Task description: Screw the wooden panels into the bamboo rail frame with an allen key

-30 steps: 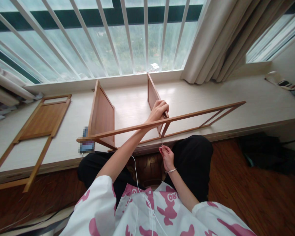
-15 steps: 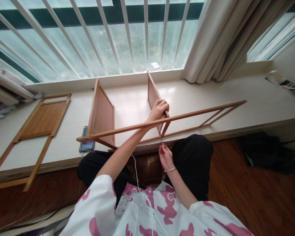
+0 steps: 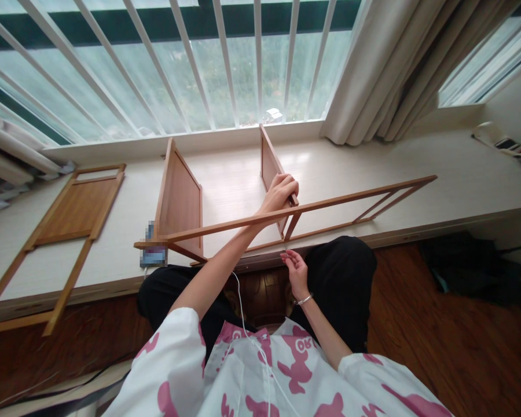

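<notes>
My left hand (image 3: 280,192) is closed over the near end of an upright wooden shelf panel (image 3: 270,159). That panel meets a long wooden side frame (image 3: 325,204), which runs from left to right above my knees. The left forearm crosses the frame's top rail. A second upright wooden panel (image 3: 180,200) joins the frame toward its left end. Just below the frame's lower rail, my right hand (image 3: 297,272) has thumb and fingertips pinched together, apart from the wood. Whatever lies between those fingertips is too small to make out.
Another wooden frame with a panel (image 3: 72,211) lies at the left on the pale window ledge (image 3: 338,165). A blurred-out small object (image 3: 154,255) sits by the frame's left end. White cable (image 3: 239,295) hangs over my shirt. Curtains (image 3: 369,69) hang at right; dark cloth (image 3: 469,269) lies on the floor.
My right hand has turned and shifted slightly up and right; the thin sliver seen above its fingertips no longer shows. The left hand keeps its grip on the panel.
</notes>
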{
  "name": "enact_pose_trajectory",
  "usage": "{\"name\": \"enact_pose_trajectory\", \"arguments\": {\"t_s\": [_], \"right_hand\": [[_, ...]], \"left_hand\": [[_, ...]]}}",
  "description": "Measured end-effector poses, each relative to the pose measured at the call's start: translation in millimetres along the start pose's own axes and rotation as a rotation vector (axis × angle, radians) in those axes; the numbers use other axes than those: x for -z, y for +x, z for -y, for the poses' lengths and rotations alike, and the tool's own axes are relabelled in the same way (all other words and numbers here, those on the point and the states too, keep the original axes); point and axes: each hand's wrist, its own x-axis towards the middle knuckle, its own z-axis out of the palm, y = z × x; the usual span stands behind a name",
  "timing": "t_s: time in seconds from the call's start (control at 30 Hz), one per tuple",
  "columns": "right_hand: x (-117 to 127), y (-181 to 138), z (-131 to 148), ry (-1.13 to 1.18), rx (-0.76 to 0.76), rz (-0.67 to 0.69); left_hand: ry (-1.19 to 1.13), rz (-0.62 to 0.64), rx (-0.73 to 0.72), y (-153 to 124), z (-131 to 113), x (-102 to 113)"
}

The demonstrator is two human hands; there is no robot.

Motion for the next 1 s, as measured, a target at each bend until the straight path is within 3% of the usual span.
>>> {"name": "enact_pose_trajectory", "arguments": {"t_s": [0.5,0.73,1.0], "right_hand": [[9,2,4,-0.266,0.152,0.024],[16,5,-6,-0.368,0.177,-0.098],[15,2,3,-0.524,0.172,-0.012]], "left_hand": [[0.024,-0.001,-0.002,1,1,-2],[0.021,-0.011,0.003,1,0,-1],[0.004,-0.001,0.009,1,-1,0]]}}
